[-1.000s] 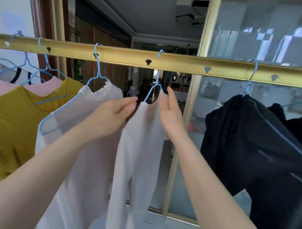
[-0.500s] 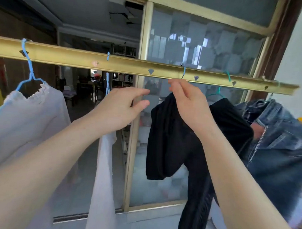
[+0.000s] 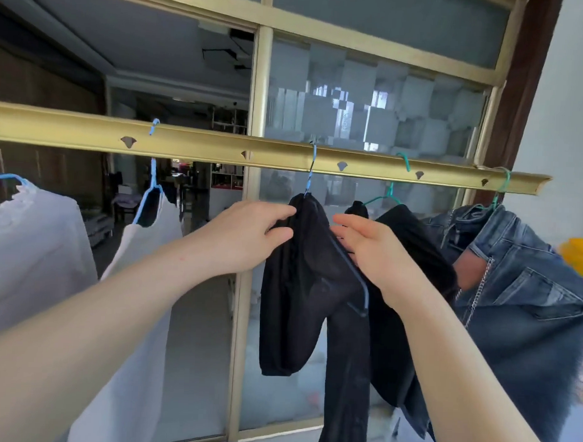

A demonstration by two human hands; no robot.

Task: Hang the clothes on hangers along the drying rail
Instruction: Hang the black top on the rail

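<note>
A gold drying rail point(image 3: 200, 146) runs across the view at head height. A black garment point(image 3: 307, 287) hangs from it on a blue hanger point(image 3: 311, 175). My left hand point(image 3: 250, 234) pinches the garment's left shoulder near the hook. My right hand point(image 3: 371, 253) rests on its right shoulder, fingers over the blue hanger arm. Left of it hang a white top point(image 3: 139, 281) on a blue hanger and another white garment point(image 3: 28, 244). To the right hang a second black garment point(image 3: 412, 238) on a green hanger point(image 3: 388, 194) and blue jeans point(image 3: 529, 285).
Behind the rail stands a gold-framed sliding door point(image 3: 260, 87) with frosted glass; its left side shows a room beyond. A dark wooden frame point(image 3: 523, 80) and a white wall lie at the right. Something yellow point(image 3: 579, 257) shows at the right edge.
The view has swung right along the rail. Both hands left the white top and came onto the black garment, the left hand now pinching its shoulder.
</note>
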